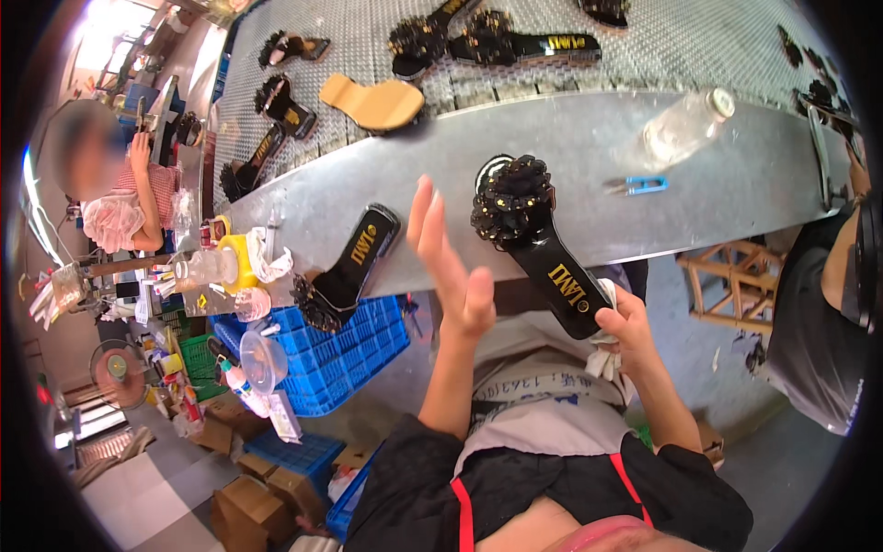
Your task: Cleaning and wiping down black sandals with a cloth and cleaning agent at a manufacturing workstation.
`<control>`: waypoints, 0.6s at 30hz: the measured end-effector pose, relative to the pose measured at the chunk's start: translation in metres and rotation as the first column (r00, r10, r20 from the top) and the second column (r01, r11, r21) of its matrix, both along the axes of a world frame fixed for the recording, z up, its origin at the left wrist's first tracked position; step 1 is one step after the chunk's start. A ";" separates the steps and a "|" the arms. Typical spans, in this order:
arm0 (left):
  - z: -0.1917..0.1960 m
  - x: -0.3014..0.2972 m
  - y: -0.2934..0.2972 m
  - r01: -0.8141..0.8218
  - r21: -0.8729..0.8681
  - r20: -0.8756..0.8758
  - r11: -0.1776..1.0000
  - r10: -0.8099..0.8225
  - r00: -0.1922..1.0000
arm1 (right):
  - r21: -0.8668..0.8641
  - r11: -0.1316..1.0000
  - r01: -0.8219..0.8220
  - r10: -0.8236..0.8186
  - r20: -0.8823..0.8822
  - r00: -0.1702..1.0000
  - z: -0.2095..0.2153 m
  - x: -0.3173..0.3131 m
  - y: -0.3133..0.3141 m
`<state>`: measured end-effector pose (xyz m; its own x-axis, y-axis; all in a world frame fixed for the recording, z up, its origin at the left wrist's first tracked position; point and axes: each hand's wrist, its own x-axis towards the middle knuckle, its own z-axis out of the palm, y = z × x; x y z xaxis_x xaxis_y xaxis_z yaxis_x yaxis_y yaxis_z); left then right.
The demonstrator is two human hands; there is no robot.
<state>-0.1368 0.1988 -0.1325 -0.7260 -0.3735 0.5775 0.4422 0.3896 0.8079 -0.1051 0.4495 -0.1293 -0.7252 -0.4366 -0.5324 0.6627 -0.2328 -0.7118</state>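
My right hand (633, 324) is closed round the heel end of a black slide sandal (557, 267), with a white cloth (603, 361) bunched in the same grip. A black ruffled flower (513, 202) with gold specks covers the sandal's strap, and gold lettering marks its insole. To the left of it, my left hand (451, 281) is raised with its fingers stretched out, holding nothing. A matching black sandal (354, 259) lies at the metal table's near edge, left of that hand.
Several black sandals (497, 41) and a tan sole (375, 101) rest on the mesh conveyor (349, 23) beyond the metal table (552, 120). Blue thread snips (644, 186) and a clear bottle (685, 129) stand right. A blue crate (340, 354) sits below left. Co-workers (120, 184) flank both sides.
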 end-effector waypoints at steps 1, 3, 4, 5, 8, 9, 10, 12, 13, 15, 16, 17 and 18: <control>0.007 0.007 -0.006 -0.034 -0.049 -0.063 0.998 0.030 0.998 | 0.042 0.999 -0.005 0.005 -0.010 1.000 0.012 -0.008 -0.004; 0.022 0.023 -0.013 -0.082 -0.090 -0.144 0.993 0.069 0.987 | -0.004 1.000 -0.010 0.010 -0.040 0.999 0.026 -0.032 -0.013; 0.026 0.031 -0.016 -0.095 -0.120 -0.131 0.988 0.079 0.988 | -0.053 0.999 -0.009 0.007 -0.042 0.999 0.033 -0.049 -0.020; 0.032 0.037 -0.019 -0.113 -0.155 -0.116 0.981 0.096 0.989 | -0.058 0.998 0.016 -0.021 -0.088 0.996 0.044 -0.072 -0.039; 0.027 0.049 -0.019 -0.141 -0.164 0.030 0.976 0.147 0.989 | -0.121 0.978 0.168 -0.195 -0.259 0.946 0.085 -0.155 -0.120; 0.036 0.048 -0.013 -0.155 -0.171 0.063 0.973 0.168 0.984 | -0.204 0.978 0.045 -0.117 -0.358 0.926 0.092 -0.187 -0.136; 0.040 0.052 -0.013 -0.147 -0.182 0.064 0.972 0.161 0.985 | -0.277 0.956 -0.096 -0.045 -0.463 0.885 0.097 -0.209 -0.148; 0.048 0.059 -0.013 -0.128 -0.303 0.105 0.944 0.166 0.980 | -0.293 0.952 -0.090 -0.049 -0.434 0.900 0.090 -0.228 -0.156; 0.053 0.062 -0.012 -0.142 -0.302 0.118 0.943 0.185 0.976 | -0.295 0.952 -0.082 -0.045 -0.400 0.915 0.086 -0.234 -0.156; 0.060 0.077 -0.024 -0.194 -0.449 0.141 0.872 0.284 0.948 | -0.346 0.929 0.129 -0.229 -0.267 0.936 0.083 -0.202 -0.151; 0.063 0.087 -0.033 -0.219 -0.582 0.165 0.783 0.377 0.912 | -0.375 0.924 0.076 -0.176 -0.240 0.955 0.076 -0.185 -0.136; 0.068 0.095 -0.040 -0.263 -0.643 0.164 0.719 0.465 0.870 | -0.395 0.918 0.034 -0.127 -0.211 0.969 0.068 -0.168 -0.110; 0.074 0.104 -0.047 -0.296 -0.701 0.161 0.649 0.548 0.821 | -0.406 0.913 0.023 -0.165 -0.318 0.934 0.053 -0.149 -0.086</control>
